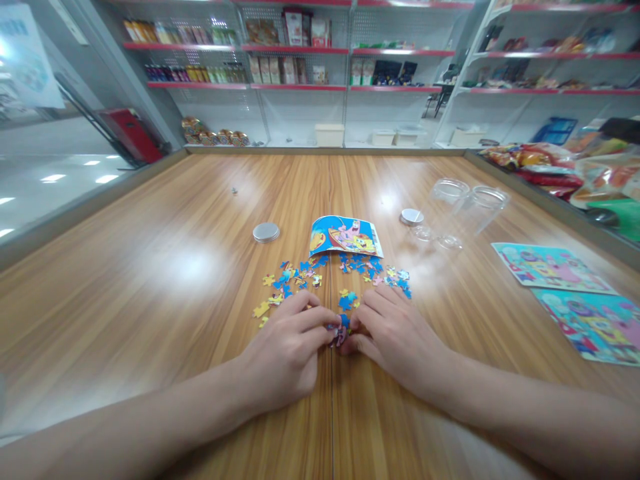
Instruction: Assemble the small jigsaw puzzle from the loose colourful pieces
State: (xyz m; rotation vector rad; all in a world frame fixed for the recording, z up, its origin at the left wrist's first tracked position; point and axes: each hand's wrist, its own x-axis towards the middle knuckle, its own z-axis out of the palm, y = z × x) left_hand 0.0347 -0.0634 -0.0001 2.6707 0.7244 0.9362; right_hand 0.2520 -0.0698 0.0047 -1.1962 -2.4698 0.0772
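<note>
My left hand [293, 343] and my right hand [393, 333] meet near the table's middle seam, fingertips closed on a small cluster of puzzle pieces [343, 331] coloured blue and pink. Part of that cluster is hidden by the fingers. Loose jigsaw pieces [287, 280], blue and yellow, lie beyond my left hand. More blue puzzle pieces [347, 301] lie just past the fingertips, and others spread behind my right hand. Farther back a curled picture card [345, 236] with cartoon figures stands bowed on the wood.
Two clear jars [483, 207] stand to the right, beside a silver lid [411, 217]. Another silver lid [266, 232] lies left of the card. Two cartoon picture sheets [555, 268] overlap at the far right of the wooden table [150, 320]. Stocked shelves [295, 50] line the back.
</note>
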